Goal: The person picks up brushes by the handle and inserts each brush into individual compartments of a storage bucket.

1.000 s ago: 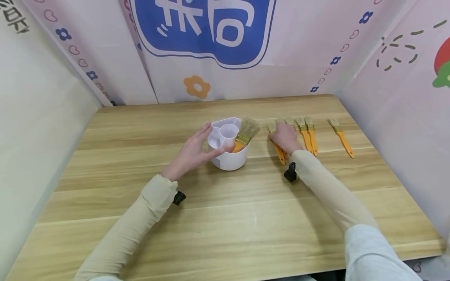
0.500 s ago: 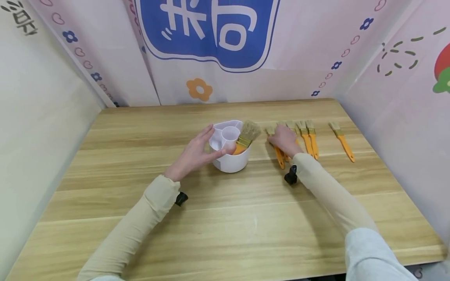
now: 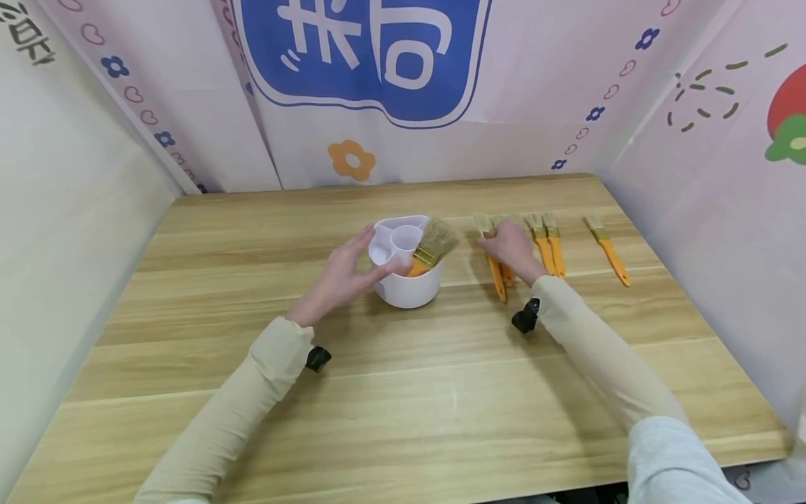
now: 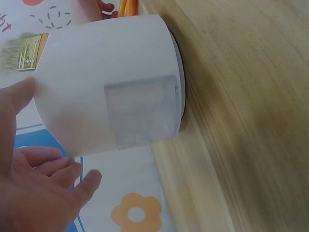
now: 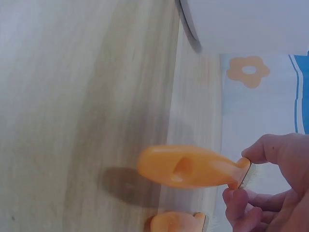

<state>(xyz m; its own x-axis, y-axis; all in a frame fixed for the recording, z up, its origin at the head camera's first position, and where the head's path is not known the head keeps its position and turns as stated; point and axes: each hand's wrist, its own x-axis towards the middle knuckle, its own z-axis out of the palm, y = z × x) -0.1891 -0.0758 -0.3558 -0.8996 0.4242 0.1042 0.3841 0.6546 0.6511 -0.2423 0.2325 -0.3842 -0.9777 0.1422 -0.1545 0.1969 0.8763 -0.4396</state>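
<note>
A white compartmented holder (image 3: 409,290) stands on the table, and a wide paintbrush (image 3: 439,241) with an orange handle leans in it, bristles up. My left hand (image 3: 343,276) spans the holder's left side. Its thumb touches the front rim, while the other fingers extend loosely along the far side in the left wrist view. My right hand (image 3: 513,248) pinches a small orange-handled paintbrush (image 5: 188,166) near its metal band. That brush's handle end points toward the camera in the right wrist view. Another brush (image 5: 176,222) lies close beside it, partly out of view.
Two more small paintbrushes (image 3: 548,245) lie side by side just right of my right hand. A single paintbrush (image 3: 607,252) lies farther right. Printed walls (image 3: 504,150) enclose the wooden table (image 3: 403,406) at the back and sides.
The small paintbrush in my right hand has shifted slightly left and its handle stands more upright in the head view. My left hand stays at the holder.
</note>
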